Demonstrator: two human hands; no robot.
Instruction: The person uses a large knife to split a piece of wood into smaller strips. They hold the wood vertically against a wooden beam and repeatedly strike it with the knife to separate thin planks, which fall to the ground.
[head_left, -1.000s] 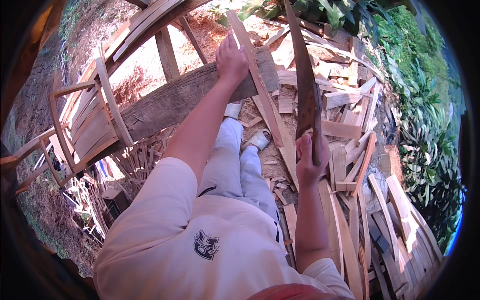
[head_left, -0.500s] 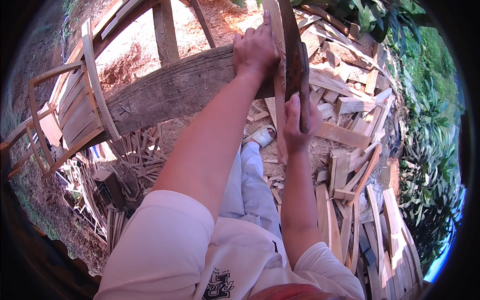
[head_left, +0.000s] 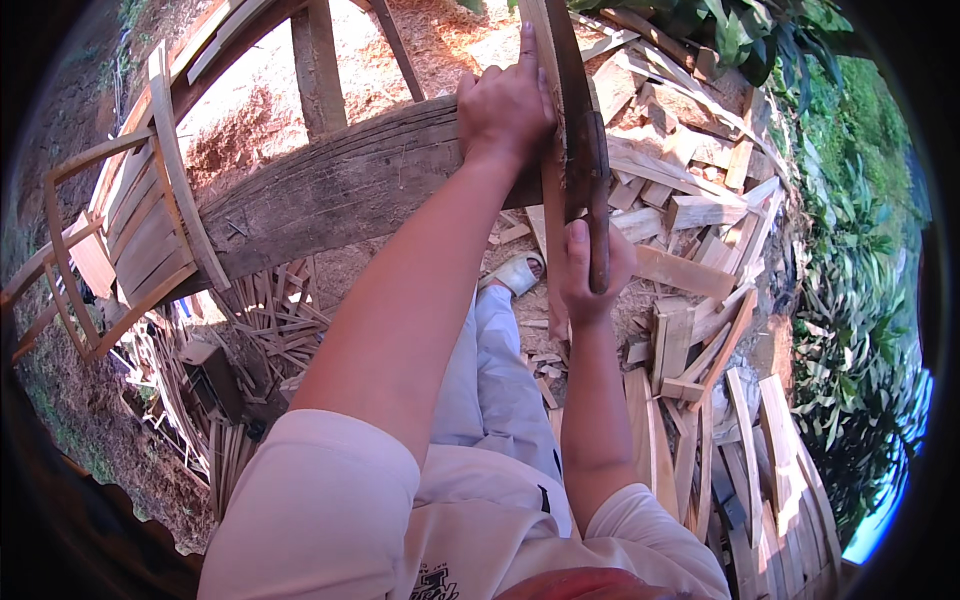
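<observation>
A handsaw point(head_left: 579, 135) with a dark blade and brown wooden handle stands almost lengthwise in front of me. My right hand point(head_left: 594, 268) is closed round its handle, thumb up along the grip. Just left of the blade, a narrow wooden board point(head_left: 553, 195) lies across a thick weathered beam point(head_left: 330, 185). My left hand point(head_left: 507, 115) presses and grips this board on top of the beam, its index finger stretched along the wood. The blade runs beside the board's right edge; the fingertips under the left hand are hidden.
Offcuts and planks point(head_left: 700, 215) are heaped on the right, with longer boards point(head_left: 790, 455) nearer me. A wooden chair-like frame point(head_left: 150, 210) stands at the left above thin sticks point(head_left: 285, 310). My sandalled foot point(head_left: 520, 272) rests below the beam. Sawdust point(head_left: 440, 60) covers ground beyond; leafy plants point(head_left: 850, 300) border the right.
My right hand has drawn the saw back toward me, so its handle sits lower. The left hand stays on the board; the whole view has shifted slightly.
</observation>
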